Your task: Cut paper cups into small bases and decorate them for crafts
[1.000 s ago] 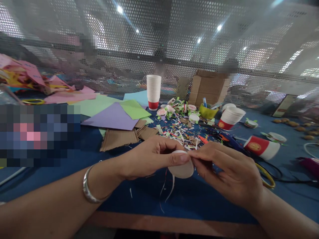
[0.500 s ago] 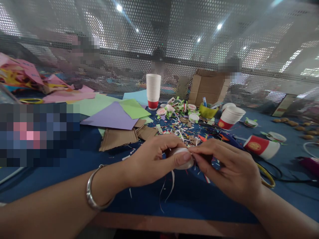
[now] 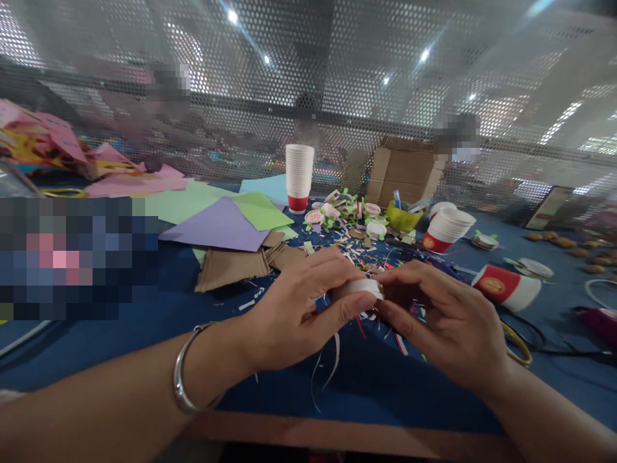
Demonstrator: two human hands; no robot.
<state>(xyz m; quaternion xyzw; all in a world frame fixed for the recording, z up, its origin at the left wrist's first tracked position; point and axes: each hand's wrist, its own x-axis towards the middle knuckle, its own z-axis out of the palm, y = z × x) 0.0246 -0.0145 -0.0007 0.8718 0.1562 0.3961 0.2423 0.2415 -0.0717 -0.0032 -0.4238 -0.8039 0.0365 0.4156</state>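
My left hand (image 3: pixel 303 315) grips a small white paper cup bottom (image 3: pixel 360 287) between thumb and fingers, its rim facing me. At the right edge of this piece, my right hand (image 3: pixel 446 328) has its thumb and forefinger closed on the rim; the fingertips are partly hidden. Thin paper strips (image 3: pixel 336 360) lie below on the blue table cover (image 3: pixel 395 392). Behind the hands are scattered paper scraps (image 3: pixel 349 247) and several cut cup bottoms (image 3: pixel 376 229) with green paper pieces.
A tall stack of paper cups (image 3: pixel 299 177) stands at the back, a shorter cup stack (image 3: pixel 448 228) to the right. A red-and-white cup (image 3: pixel 508 287) lies tipped over. Coloured paper (image 3: pixel 219 225) and cardboard (image 3: pixel 231 267) are on the left, a yellow holder (image 3: pixel 403 218) farther back.
The cup bottom has tilted and turned, so its rim now shows more. My right fingers have shifted along its right edge and spread slightly, and my left hand has moved slightly right.
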